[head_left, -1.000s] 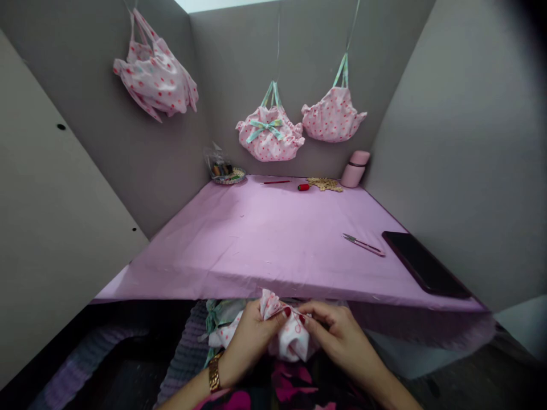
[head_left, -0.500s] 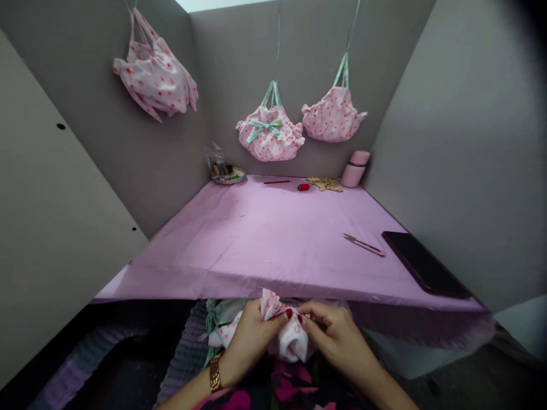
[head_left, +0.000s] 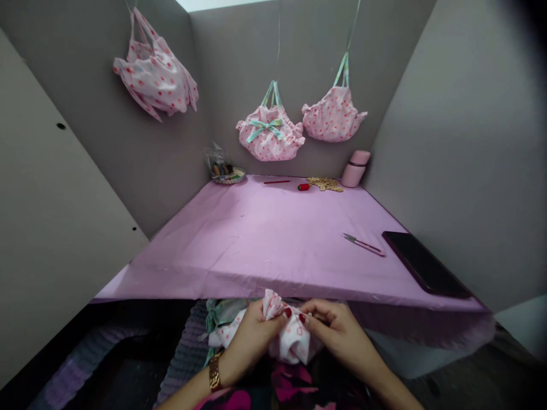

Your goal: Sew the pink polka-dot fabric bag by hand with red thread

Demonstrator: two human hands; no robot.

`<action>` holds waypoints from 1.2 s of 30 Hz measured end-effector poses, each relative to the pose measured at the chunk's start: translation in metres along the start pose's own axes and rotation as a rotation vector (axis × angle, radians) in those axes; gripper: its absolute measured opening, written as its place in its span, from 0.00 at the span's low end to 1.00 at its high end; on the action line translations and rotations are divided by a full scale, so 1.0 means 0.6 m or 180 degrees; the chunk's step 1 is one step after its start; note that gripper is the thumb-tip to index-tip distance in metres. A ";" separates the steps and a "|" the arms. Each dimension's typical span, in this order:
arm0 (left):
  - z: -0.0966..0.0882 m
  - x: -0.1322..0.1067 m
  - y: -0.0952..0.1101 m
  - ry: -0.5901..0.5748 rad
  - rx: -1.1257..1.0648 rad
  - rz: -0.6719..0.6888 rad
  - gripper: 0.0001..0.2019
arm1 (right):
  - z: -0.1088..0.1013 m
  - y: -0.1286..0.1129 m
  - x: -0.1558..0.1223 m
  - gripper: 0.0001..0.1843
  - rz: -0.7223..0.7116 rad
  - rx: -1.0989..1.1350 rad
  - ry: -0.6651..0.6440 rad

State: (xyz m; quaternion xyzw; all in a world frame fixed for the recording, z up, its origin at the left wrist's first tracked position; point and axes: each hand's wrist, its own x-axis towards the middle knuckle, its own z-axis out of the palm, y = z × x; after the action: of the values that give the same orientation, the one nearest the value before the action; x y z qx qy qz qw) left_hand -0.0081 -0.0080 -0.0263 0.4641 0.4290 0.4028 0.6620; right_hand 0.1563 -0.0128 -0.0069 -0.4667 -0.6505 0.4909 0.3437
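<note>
A white cloth piece with pink-red dots [head_left: 294,344] is bunched in my lap, just below the table's front edge. My left hand [head_left: 255,336] is closed on its gathered, ruffled upper edge, the thumb pressing down on it. Close by on the right, my right hand [head_left: 331,330] pinches at the same cloth with thumb and forefinger. A thin reddish thread [head_left: 299,329] loops over the fabric below the right fingertips. Whether a needle sits between those fingers is too small to tell. Pale green ribbon [head_left: 212,319] lies left of my left hand.
On the pink-covered table [head_left: 273,245] lie thread snips [head_left: 364,245], a dark phone [head_left: 423,265], a red thread spool [head_left: 303,187] and a red pencil-like stick [head_left: 276,181]. A pink flask [head_left: 356,169] and a small basket [head_left: 231,179] stand behind. Dotted garments [head_left: 273,149] hang from the grey partition.
My right hand has shifted slightly to the right, widening the gap between my thumbs a little. Both hands keep their grip on the cloth.
</note>
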 end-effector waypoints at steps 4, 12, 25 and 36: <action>0.002 -0.003 0.004 -0.0054 -0.0186 -0.0127 0.09 | -0.002 0.021 0.005 0.09 0.0156 0.0573 -0.0135; 0.007 -0.009 0.017 -0.0107 -0.0447 -0.0212 0.07 | -0.006 0.031 0.012 0.10 0.0222 0.1083 -0.0329; 0.005 -0.005 0.001 -0.0187 -0.0437 -0.0157 0.09 | 0.003 0.040 0.013 0.12 0.0110 0.1047 -0.0475; 0.007 -0.003 -0.007 -0.0129 -0.0448 -0.0179 0.12 | 0.023 -0.002 -0.005 0.07 -0.0593 -0.0736 -0.0084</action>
State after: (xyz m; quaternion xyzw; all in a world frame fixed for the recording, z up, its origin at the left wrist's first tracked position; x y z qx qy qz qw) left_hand -0.0042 -0.0117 -0.0291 0.4123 0.3991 0.4038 0.7126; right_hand 0.1447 -0.0202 -0.0096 -0.4344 -0.7476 0.3848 0.3230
